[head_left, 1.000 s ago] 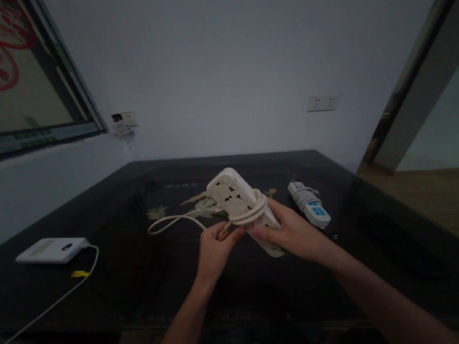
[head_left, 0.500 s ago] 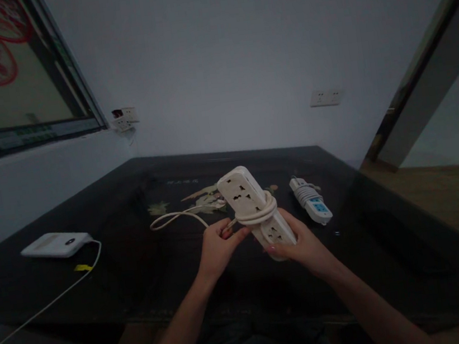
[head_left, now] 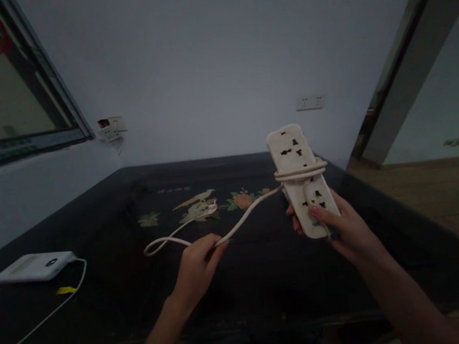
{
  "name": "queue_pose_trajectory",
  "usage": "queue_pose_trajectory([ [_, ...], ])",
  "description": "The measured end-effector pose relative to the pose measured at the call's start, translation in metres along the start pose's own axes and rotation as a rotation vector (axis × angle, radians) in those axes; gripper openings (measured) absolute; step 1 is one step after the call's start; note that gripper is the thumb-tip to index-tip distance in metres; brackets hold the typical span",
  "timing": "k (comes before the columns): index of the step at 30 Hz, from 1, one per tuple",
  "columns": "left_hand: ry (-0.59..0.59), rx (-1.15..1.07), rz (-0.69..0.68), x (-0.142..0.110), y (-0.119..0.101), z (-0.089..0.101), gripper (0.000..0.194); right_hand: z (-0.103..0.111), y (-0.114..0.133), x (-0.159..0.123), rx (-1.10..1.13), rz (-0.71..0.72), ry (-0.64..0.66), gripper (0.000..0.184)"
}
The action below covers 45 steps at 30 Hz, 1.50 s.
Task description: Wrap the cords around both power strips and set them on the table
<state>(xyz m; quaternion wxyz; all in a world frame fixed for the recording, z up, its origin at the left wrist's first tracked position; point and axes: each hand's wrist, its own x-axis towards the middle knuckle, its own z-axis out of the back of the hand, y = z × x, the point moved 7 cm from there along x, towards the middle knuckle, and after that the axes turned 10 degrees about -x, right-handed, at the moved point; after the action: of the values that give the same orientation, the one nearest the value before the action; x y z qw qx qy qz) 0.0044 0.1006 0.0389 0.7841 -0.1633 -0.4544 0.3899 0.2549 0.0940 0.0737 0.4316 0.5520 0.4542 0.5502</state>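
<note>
My right hand grips the lower end of a white power strip, holding it tilted above the table with its sockets facing me. Part of its cord is wrapped around the strip's middle. From there a free length of white cord runs left to my left hand, which pinches it between thumb and fingers. Beyond that hand the cord loops on the tabletop, ending at a plug lying on the painted bird and flowers. The second power strip is hidden behind my right hand and the held strip.
A black table with painted flowers stands against the wall. On its left lies a white device with a thin cable and a yellow tag. Wall sockets are at the back, a window at upper left.
My right hand has moved right and up with the power strip, turning it more upright. My left hand has moved left and down, and a longer stretch of cord now spans between the hands.
</note>
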Motion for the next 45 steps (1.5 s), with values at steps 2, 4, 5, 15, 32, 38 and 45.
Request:
queue_pose_trajectory([
  [2,-0.032,0.014,-0.076,0.0,-0.004,0.001,0.02,0.006,-0.001,0.002,0.014,-0.004,-0.009,0.044],
  [4,-0.075,0.03,-0.13,0.001,-0.008,0.004,0.018,0.011,-0.004,0.003,0.026,-0.016,-0.002,0.042],
  [5,-0.096,0.043,-0.146,0.002,-0.008,0.006,0.018,0.014,-0.006,0.002,0.034,-0.025,0.001,0.041],
  [15,-0.175,0.23,-0.358,-0.004,-0.032,0.027,0.021,0.034,-0.034,-0.005,0.089,-0.154,-0.072,0.042],
  [32,-0.234,0.383,-0.471,-0.003,-0.064,0.058,0.016,0.027,-0.066,-0.019,0.026,-0.328,0.048,0.039],
  [38,-0.193,0.361,-0.53,0.009,-0.091,0.06,0.015,0.013,-0.074,-0.02,-0.009,-0.346,0.117,0.035],
  [45,-0.034,0.416,-0.662,0.021,-0.121,0.048,0.017,0.0,-0.084,-0.023,-0.092,-0.425,0.177,0.04],
])
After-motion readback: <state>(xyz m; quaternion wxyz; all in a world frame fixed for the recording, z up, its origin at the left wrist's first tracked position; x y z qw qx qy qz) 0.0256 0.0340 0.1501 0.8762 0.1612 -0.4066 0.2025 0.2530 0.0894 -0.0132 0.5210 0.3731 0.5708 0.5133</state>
